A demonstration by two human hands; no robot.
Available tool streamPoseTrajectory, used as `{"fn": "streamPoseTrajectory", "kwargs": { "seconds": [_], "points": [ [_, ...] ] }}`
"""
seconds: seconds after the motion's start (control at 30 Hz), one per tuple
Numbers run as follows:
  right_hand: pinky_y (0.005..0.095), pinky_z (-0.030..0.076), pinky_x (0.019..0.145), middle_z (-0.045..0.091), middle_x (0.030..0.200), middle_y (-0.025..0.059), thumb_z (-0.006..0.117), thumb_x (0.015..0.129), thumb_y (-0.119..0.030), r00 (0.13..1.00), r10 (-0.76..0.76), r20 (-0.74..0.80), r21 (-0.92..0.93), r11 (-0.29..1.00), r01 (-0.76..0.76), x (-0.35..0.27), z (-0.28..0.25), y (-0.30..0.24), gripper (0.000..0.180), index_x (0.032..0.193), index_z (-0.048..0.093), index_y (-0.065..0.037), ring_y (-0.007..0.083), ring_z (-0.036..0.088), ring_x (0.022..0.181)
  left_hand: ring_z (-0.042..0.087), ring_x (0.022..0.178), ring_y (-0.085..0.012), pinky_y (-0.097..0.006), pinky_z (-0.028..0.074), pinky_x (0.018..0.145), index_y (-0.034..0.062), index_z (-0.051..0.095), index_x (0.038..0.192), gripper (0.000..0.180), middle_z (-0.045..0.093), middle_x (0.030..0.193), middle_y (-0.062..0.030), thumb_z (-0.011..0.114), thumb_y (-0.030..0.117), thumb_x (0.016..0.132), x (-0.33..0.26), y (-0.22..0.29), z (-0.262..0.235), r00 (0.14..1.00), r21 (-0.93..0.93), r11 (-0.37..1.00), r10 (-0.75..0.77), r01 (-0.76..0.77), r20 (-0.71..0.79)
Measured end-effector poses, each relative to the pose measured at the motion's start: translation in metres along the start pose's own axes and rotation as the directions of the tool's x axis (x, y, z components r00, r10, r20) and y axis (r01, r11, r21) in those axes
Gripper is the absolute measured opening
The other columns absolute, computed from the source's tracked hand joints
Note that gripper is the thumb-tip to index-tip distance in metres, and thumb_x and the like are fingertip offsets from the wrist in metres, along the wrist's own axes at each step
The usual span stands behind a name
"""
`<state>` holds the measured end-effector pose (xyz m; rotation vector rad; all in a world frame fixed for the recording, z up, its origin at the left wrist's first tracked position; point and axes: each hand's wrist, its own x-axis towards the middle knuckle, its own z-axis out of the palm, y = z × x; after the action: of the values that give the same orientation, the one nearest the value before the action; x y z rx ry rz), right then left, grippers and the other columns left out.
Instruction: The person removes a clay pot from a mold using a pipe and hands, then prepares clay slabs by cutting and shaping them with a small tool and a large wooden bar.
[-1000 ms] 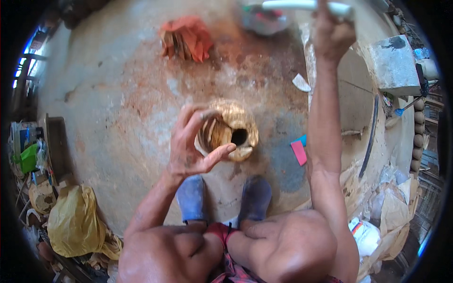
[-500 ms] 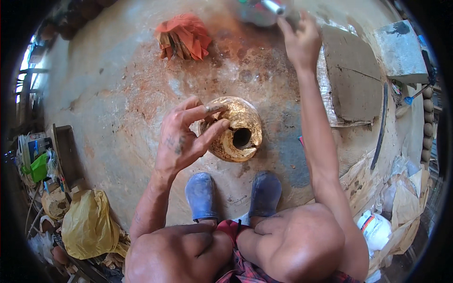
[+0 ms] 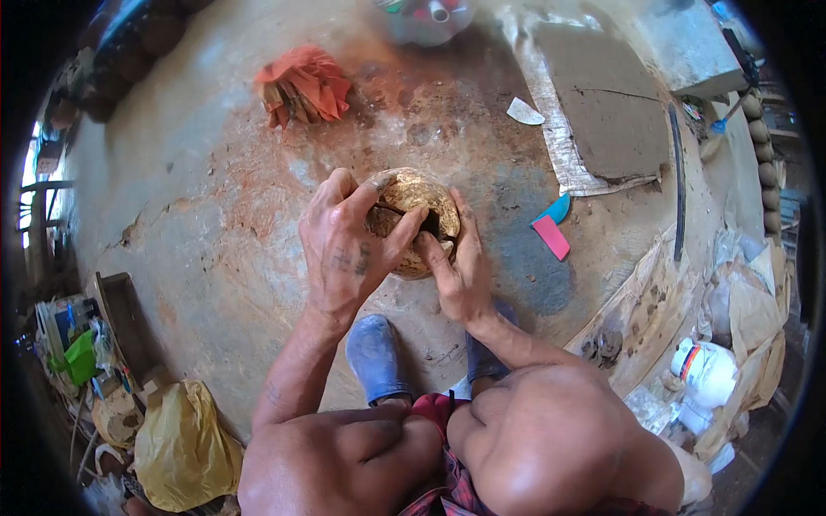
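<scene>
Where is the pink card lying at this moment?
In the head view the pink card lies on the floor, right of the clay pot, just below a blue scraper.

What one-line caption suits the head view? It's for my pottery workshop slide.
Crouched on a stained floor, both hands, left hand and right hand, cup a small brown clay pot.

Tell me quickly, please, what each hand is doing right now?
Left hand: closed on the clay pot, fingers over its rim.
Right hand: touching the pot's right side; whether it grips cannot be told.
</scene>
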<state>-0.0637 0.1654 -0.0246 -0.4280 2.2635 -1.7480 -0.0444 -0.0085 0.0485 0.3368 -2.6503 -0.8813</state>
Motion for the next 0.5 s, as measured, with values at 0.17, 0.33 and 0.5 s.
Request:
{"fn": "streamPoseTrajectory", "kwargs": {
  "seconds": [0.17, 0.33, 0.5],
  "points": [
    [0.0511, 0.032, 0.123, 0.042, 0.153, 0.0349, 0.065, 0.097, -0.024, 0.993, 0.008, -0.116, 0.129, 0.992, 0.007, -0.003, 0.012, 0.006, 0.079, 0.156, 0.030, 0.014, 0.0451, 0.045, 0.142, 0.058, 0.074, -0.0246, -0.040, 0.049, 0.068, 0.0066, 0.082, 0.110, 0.042, 0.056, 0.080, -0.0086, 0.093, 0.027, 0.075, -0.003, -0.003, 0.010, 0.997, 0.066, 0.996, 0.066, -0.063, -0.044],
    [0.0519, 0.031, 0.124, 0.044, 0.152, 0.0357, 0.061, 0.090, -0.020, 0.985, 0.007, -0.173, 0.169, 0.985, 0.023, 0.000, 0.020, 0.004, 0.077, 0.154, 0.034, 0.015, 0.0466, 0.044, 0.143, 0.057, 0.073, -0.0247, -0.039, 0.048, 0.067, 0.0053, 0.081, 0.110, 0.042, 0.056, 0.081, -0.0087, 0.093, 0.024, 0.074, -0.005, 0.000, 0.010, 0.996, 0.057, 0.996, 0.065, -0.061, -0.056],
    [0.0523, 0.030, 0.125, 0.044, 0.153, 0.0367, 0.058, 0.087, -0.019, 0.986, -0.030, -0.163, 0.148, 0.987, 0.055, 0.003, 0.016, 0.001, 0.078, 0.153, 0.037, 0.016, 0.0480, 0.044, 0.144, 0.058, 0.074, -0.0251, -0.039, 0.048, 0.067, 0.0048, 0.081, 0.109, 0.041, 0.056, 0.081, -0.0087, 0.093, 0.022, 0.074, -0.006, -0.001, 0.010, 0.995, 0.044, 0.998, 0.055, -0.052, -0.077]
  ]
}}
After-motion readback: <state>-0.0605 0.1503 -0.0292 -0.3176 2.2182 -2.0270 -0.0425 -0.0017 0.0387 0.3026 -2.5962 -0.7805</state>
